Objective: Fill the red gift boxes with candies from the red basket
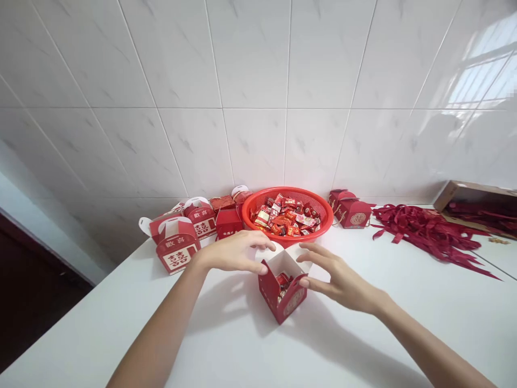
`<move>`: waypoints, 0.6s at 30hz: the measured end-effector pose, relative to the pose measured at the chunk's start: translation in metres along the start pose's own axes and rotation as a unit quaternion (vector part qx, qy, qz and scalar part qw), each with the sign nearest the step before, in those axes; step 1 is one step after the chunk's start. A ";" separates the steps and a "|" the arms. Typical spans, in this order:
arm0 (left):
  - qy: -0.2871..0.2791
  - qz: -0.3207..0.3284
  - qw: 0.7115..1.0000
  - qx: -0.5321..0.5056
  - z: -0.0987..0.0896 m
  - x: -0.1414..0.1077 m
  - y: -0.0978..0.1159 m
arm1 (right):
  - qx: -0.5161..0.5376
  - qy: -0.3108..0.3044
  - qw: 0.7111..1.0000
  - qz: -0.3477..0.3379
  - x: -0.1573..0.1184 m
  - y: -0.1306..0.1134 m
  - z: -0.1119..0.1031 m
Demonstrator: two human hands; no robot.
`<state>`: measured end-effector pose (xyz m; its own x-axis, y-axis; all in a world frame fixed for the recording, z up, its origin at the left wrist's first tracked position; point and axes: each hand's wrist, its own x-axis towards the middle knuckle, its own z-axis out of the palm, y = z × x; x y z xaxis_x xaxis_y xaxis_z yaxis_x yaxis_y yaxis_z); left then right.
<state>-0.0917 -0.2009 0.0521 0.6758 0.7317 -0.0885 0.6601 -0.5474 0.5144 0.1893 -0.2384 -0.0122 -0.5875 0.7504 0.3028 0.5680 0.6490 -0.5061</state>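
A red paper candy box (pixel 269 293) stands upright on the white table with its top flaps spread and its pale inside showing. Several wrapped candies (pixel 284 280) lie in the bottom of it. My left hand (pixel 238 253) is at the box's left side, fingers apart, the thumb by the left flap. On the other side my right hand (pixel 333 277) curves around the right flaps, thumb and fingers apart. Whether the fingertips touch the cardboard is hard to tell. Just behind the box sits a red plastic basket (pixel 327 218) filled with wrapped candies.
Several red gift boxes (pixel 177 250) are grouped at the left, some with white handles. Another red box (pixel 355 211) stands right of the basket. Farther right lies a heap of dark red ribbons (pixel 424 231) beside an open cardboard box (pixel 480 191). A tiled wall (pixel 258 145) bounds the table's back.
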 end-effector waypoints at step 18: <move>0.027 -0.037 0.998 0.033 0.025 0.004 0.021 | 0.034 0.152 0.976 -0.153 -0.032 -0.009 0.076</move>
<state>-0.0668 -0.2195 0.0414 0.6067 0.7912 -0.0767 0.7292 -0.5155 0.4499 0.1590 -0.2783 -0.0787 -0.5195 0.5317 0.6689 0.3477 0.8466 -0.4030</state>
